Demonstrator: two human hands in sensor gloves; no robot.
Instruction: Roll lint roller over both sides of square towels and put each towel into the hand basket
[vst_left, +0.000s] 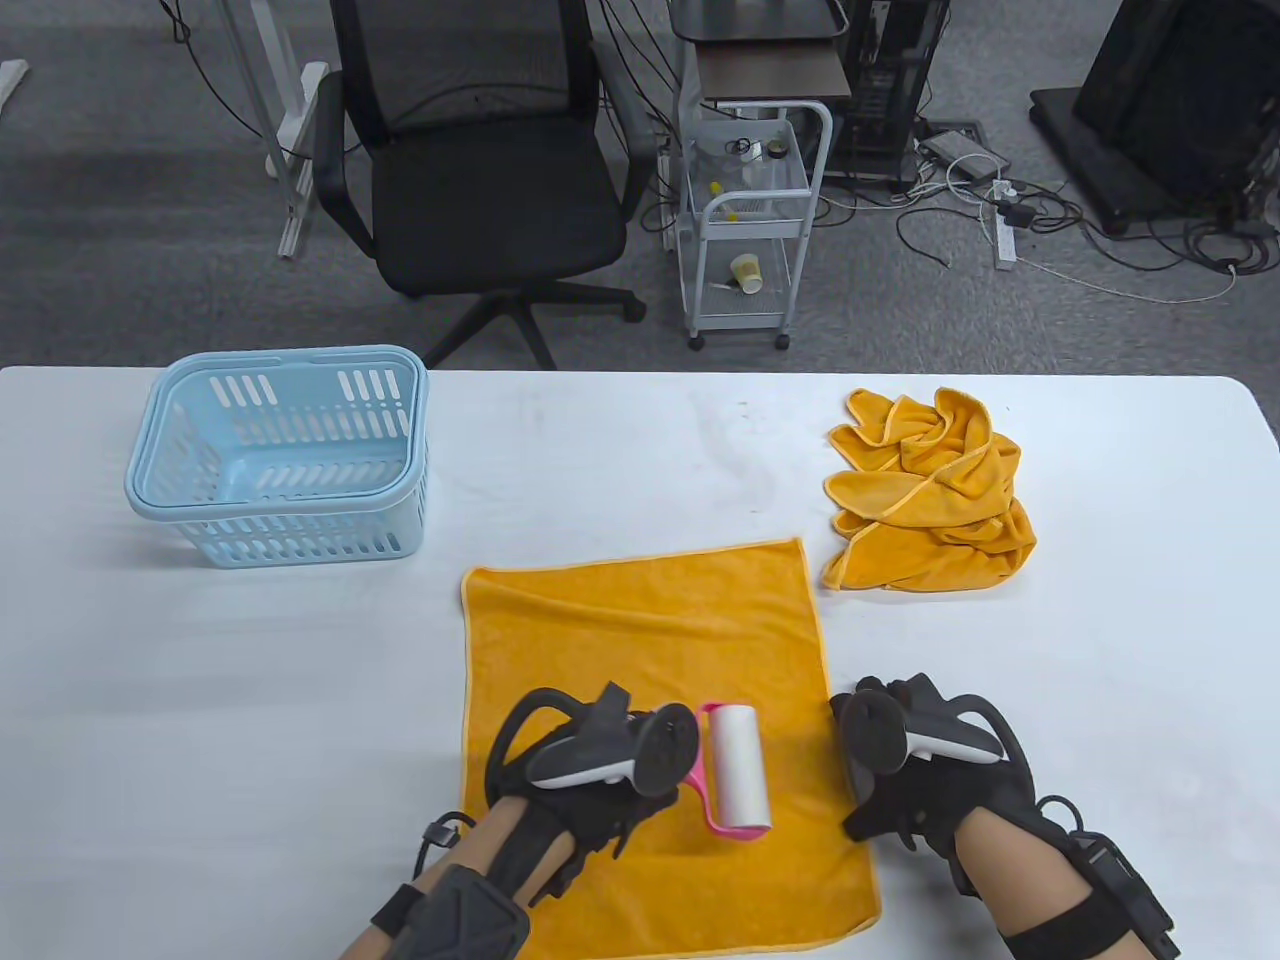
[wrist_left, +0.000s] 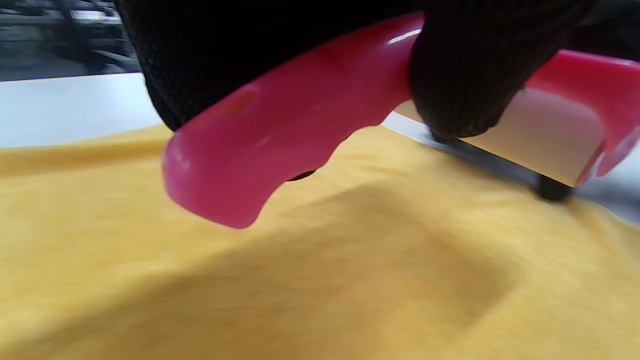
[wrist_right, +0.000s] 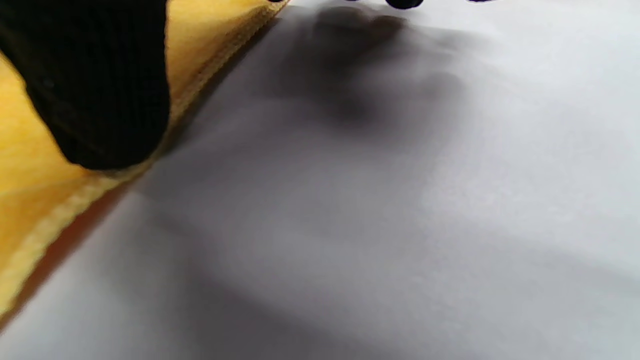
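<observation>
An orange square towel (vst_left: 640, 650) lies flat on the white table near the front edge. A lint roller (vst_left: 738, 768) with a white roll and pink handle (wrist_left: 280, 135) rests on it. My left hand (vst_left: 590, 790) grips the pink handle, its fingers (wrist_left: 460, 75) curled round it. At the towel's right edge, my right hand (vst_left: 900, 790) rests flat on the table, and its thumb (wrist_right: 100, 100) presses down on the towel's hem (wrist_right: 60, 210). A light blue hand basket (vst_left: 280, 455) stands empty at the left.
A heap of crumpled orange towels (vst_left: 930, 495) lies at the right rear of the table (vst_left: 1100, 620). Beyond the table's far edge stand a black office chair (vst_left: 480, 190) and a small white trolley (vst_left: 750, 220).
</observation>
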